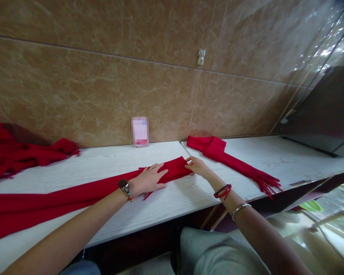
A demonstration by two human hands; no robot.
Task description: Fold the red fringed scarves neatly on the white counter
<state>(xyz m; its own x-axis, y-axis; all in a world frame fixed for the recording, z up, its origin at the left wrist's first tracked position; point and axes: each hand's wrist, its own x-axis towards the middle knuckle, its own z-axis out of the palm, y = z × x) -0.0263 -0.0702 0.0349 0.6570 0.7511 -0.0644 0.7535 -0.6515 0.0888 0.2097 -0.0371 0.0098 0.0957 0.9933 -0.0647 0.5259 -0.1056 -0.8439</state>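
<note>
A long red scarf (74,190) stretches along the white tabletop from the left edge of view to the middle, its right end folded over on itself. My left hand (150,178) lies on this folded part with its fingers spread, pressing on the cloth. At the fold's right end, the thumb and fingers of my right hand (196,166) pinch the scarf's edge. Beyond my right hand, a second red scarf (218,149) lies folded and crossed over itself, its fringe pointing to the front right.
More red cloth (25,154) is heaped at the back left. A phone (140,131) with a blurred screen leans against the brown marbled wall (97,84). On the right stands a large dark box-shaped object (323,110). The white table (160,206) ends near my body.
</note>
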